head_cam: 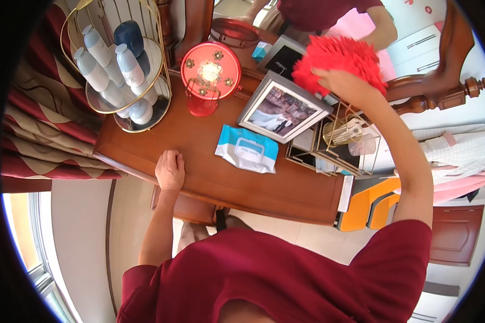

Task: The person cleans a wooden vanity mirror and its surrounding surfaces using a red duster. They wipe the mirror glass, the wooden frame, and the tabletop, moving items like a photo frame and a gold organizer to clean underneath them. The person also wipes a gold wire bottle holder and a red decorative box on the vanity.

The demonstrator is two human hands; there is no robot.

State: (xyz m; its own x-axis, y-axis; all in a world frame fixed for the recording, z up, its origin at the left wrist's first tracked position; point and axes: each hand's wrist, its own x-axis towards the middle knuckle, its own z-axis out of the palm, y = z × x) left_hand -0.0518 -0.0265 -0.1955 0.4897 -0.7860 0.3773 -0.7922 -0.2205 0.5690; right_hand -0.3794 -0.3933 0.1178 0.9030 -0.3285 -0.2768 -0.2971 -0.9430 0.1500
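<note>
My right hand (pixel 345 87) grips a fluffy red duster (pixel 339 60), with its strands against the mirror behind the table; the handle is hidden. Below the duster, a grey-framed wedding photograph (pixel 285 109) leans back on the wooden dressing table (pixel 210 189). My left hand (pixel 170 169) rests near the table's front edge, its fingers curled, and nothing shows in it. Between that hand and the frame lies a blue and white pack of wipes (pixel 248 149). Right of the frame is a gold wire organizer (pixel 335 139) with a ribbed gold cup (pixel 341 131).
A two-tier gold-rimmed stand (pixel 167 97) holds several pale bottles (pixel 91 68) and a dark blue one (pixel 128 38). A red lamp (pixel 211 70) glows beside it. Curtains (pixel 52 137) hang at left. Orange and grey objects (pixel 357 206) are past the table's right end.
</note>
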